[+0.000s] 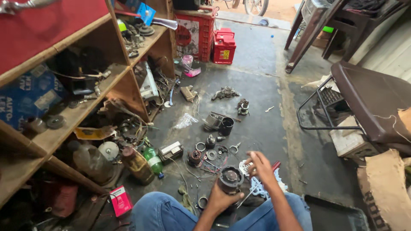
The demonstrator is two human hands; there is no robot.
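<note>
The person sits on the floor [257,85] with knees apart. The left hand [216,200] grasps a round motor housing [231,179] from below, fingers wrapped on its side, at lower centre of the frame. The right hand [259,166] hovers just right of the housing, fingers pinched together; whether they grip a small part cannot be told. A red-handled tool [274,166] lies just beyond that hand.

Step in hand, by judgement: work on the open top of the housing during a strip-down. The next move calls for a steady left grip and fine fingertip placement at the housing's centre.

Loose parts [209,147] lie spread on the floor at centre frame, near a black cup [226,126].

Packages and labels:
- Red battery [224,46], upper centre, with a yellow label.
- Small red box [120,200], lower left, white panel.
- Blue carton [21,100], left shelf, white lettering.
- Green bottle [153,160], lower left of centre.
</note>
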